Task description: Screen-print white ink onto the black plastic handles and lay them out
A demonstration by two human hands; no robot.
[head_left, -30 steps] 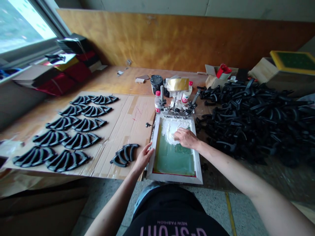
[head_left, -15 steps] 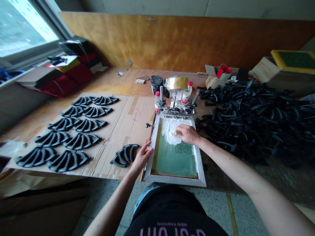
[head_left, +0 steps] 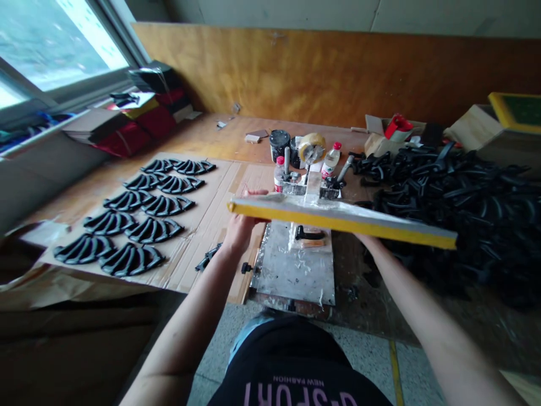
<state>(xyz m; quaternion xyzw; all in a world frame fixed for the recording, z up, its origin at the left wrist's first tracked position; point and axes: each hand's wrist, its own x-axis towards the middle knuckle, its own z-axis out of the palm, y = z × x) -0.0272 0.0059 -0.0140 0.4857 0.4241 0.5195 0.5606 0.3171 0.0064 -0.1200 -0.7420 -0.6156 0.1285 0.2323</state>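
"Two bare forearms slant inward, you say. Above what?"

"A metal plate on the bench, with a curved black part toward its far end."

"And the hands?"

"The left hand grips the left end of the raised frame, fingers above, thumb below. The right hand is mostly hidden behind it; I can't tell how those fingers are set."

"Farther off?"

"A tape roll between two red-capped bottles."

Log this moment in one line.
left hand: gripping raised frame | right hand: mostly hidden by frame | black part: over metal plate
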